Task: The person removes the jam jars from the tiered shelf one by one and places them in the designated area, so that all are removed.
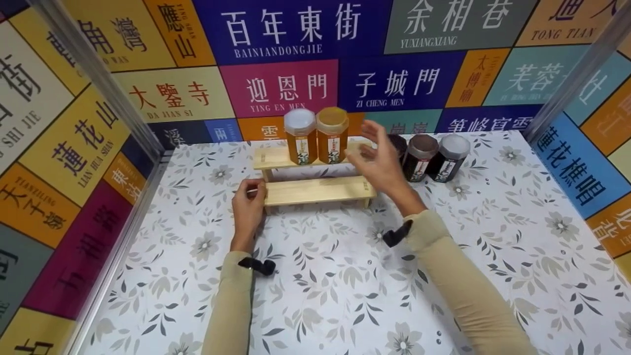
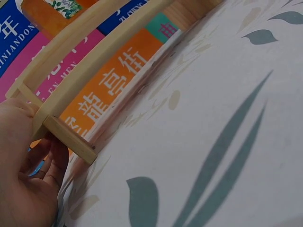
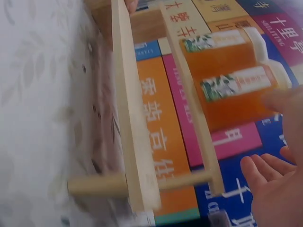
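Observation:
A two-step pale wooden display rack (image 1: 320, 191) stands toward the back of the table. My left hand (image 1: 249, 207) grips the left end of its lower step, as the left wrist view also shows, with the thumb above and fingers curled below (image 2: 57, 161). On the upper step, two six-sided jars of amber contents stand side by side: the left jar (image 1: 301, 143) has a white lid, the right jar (image 1: 332, 143) a yellowish top. Beside the right jar is my right hand (image 1: 377, 160), fingers apart and thumb close to the jar; in the right wrist view its thumb overlaps the jar.
To the right of the rack, several dark jars (image 1: 420, 158) with labels stand close together, one partly hidden behind my right hand. Panels with Chinese lettering (image 1: 291, 88) rise behind and at both sides of the table. A leaf-patterned cloth (image 1: 315, 296) covers the tabletop.

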`<state>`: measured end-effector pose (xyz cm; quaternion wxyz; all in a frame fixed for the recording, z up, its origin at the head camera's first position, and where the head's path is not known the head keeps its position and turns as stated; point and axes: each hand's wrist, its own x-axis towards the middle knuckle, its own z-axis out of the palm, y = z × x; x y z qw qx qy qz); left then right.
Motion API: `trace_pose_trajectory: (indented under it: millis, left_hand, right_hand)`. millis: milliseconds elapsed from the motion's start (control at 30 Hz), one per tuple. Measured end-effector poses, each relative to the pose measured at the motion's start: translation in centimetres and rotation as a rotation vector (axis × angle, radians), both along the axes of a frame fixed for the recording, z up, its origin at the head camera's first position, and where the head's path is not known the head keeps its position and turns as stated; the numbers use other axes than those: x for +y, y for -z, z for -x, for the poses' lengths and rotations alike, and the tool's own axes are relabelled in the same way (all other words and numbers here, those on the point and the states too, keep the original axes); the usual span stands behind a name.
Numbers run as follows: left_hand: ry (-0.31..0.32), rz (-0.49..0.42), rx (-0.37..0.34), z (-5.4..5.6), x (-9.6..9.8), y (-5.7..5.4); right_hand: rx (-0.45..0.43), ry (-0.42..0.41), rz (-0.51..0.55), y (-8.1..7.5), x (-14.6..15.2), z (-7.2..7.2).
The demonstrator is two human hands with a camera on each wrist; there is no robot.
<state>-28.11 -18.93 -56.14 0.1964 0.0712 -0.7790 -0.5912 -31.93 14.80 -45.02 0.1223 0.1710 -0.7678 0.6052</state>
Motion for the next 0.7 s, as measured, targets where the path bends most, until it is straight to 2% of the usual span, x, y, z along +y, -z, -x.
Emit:
trace_pose_trajectory:
  millis: [133, 267, 467, 700]
  left_hand:
    - [0.006, 0.004, -0.006, 0.0, 0.1, 0.1]
    - [0.011, 0.007, 0.001, 0.0, 0.0, 0.1]
    - [0.016, 0.008, 0.016, 0.0, -0.3, 0.1]
    - [0.008, 0.022, 0.007, -0.1, -0.3, -0.1]
  right_hand:
    - [-0.048, -0.025, 0.005, 0.4, -2.3, 0.4]
    - [-0.072, -0.008, -0.007, 0.9, -3.8, 0.6]
    - [-0.027, 0.038, -0.016, 1.8, -4.7, 0.8]
    - [-0.001, 0.132, -0.043, 1.9, -4.5, -0.1]
